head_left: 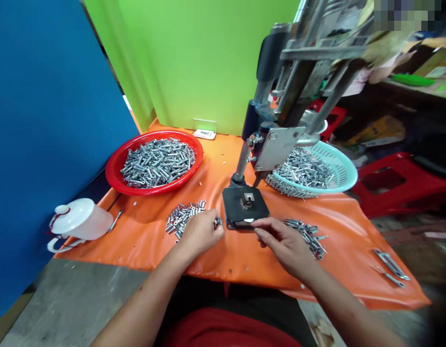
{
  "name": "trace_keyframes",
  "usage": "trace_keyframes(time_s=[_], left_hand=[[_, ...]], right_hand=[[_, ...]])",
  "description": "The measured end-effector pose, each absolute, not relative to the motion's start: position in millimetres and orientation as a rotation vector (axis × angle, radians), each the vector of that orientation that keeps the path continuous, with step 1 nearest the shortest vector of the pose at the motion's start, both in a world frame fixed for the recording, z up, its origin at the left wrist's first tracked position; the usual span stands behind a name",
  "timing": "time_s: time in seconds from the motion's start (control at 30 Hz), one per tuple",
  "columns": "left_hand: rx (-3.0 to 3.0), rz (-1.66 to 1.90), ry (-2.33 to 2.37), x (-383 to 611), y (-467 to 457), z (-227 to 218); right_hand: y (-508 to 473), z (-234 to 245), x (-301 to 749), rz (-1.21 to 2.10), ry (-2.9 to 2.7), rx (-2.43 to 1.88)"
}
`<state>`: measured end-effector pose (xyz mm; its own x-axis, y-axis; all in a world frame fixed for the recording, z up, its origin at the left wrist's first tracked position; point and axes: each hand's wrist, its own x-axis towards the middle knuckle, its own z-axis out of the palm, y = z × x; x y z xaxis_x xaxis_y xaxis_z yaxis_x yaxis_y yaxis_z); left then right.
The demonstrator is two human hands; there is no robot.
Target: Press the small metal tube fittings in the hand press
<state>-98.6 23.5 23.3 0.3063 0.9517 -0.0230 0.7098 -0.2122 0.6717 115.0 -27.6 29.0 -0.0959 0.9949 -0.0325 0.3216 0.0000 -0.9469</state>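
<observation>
My left hand [202,232] is closed on small metal pieces at the right edge of a loose pile of them [182,217] on the orange sheet. My right hand [282,239] lies just in front of the black base plate [244,206] of a hand press [280,140]. Its fingers are pinched together near the plate's front edge; what they hold is too small to make out. A second small pile of metal pieces [309,233] lies right of that hand.
A red bowl [114,166] full of metal pieces sits at the back left. A teal basket [340,168] with more pieces is behind the press on the right. A white lidded cup [78,219] stands at the left edge. Loose metal parts [391,264] lie far right; red stools stand beyond the table.
</observation>
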Motion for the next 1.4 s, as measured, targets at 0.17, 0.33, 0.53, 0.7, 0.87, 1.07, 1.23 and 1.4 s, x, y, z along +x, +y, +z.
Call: trace_keyframes(time_s=[0.17, 0.33, 0.53, 0.7, 0.87, 1.07, 1.23, 1.4], left_hand=[[1.289, 0.895, 0.945, -75.9, 19.2, 33.8], [1.093, 0.961, 0.788, -57.1, 14.2, 24.9], [1.296, 0.935, 0.906, -47.0, 25.0, 18.1], [1.689, 0.963, 1.262, -37.9, 46.1, 14.0], [2.083, 0.86, 1.347, -32.1, 60.9, 11.9], [2.205, 0.808, 1.455, -28.0, 63.5, 13.2], [2.166, 0.837, 1.456, -26.3, 62.4, 10.9], [2.057, 0.918, 1.412, -20.7, 61.9, 5.0]], right_hand=[[-20.3, 25.2, 96.3, 1.51, -1.08, -1.283], [-12.6, 31.2, 96.8, 1.59, -0.884, -1.201], [7.8, 25.5, 115.7, 1.365, -1.115, -1.321], [32.8, 12.9, 130.7, 0.425, -1.807, -1.463], [40.2, 13.6, 127.2, 0.098, -2.048, -1.523], [38.6, 25.2, 130.9, 0.128, -2.092, -1.665], [6.4, 31.3, 204.2, 0.239, -2.104, -1.82], [-37.3, 15.8, 273.9, 0.315, -2.209, -1.957]])
